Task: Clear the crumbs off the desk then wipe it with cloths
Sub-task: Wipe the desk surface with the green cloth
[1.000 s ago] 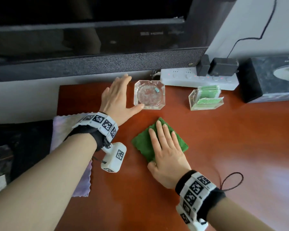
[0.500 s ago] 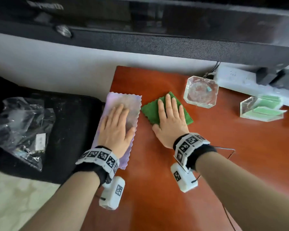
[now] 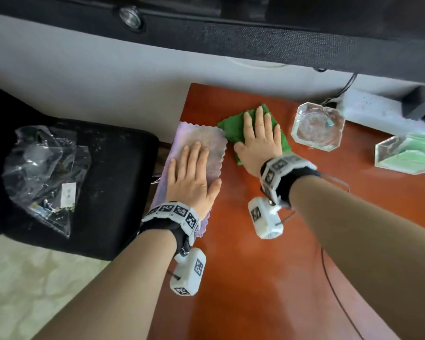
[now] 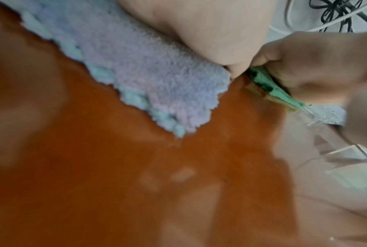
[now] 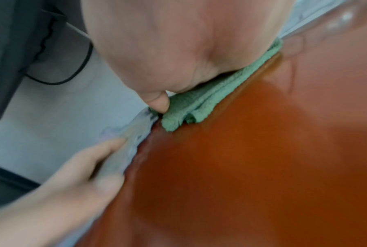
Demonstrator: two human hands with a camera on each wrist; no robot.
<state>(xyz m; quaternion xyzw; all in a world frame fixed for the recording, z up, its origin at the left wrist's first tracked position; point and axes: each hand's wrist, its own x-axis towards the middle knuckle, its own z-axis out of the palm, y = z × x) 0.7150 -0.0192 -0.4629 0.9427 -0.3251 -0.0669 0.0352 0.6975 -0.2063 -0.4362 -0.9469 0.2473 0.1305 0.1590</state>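
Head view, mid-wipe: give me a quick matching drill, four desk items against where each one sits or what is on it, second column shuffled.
Things:
1. fluffy lilac cloth
2. folded green cloth
3. clear glass ashtray
4. clear acrylic holder of green packets

Places or states:
A. far right of the red-brown desk, no hand on it
B. under the flat right hand
C. at the desk's left edge, under the flat left hand
D. between the green cloth and the acrylic holder

Pairs: 1-C, 2-B, 3-D, 4-A
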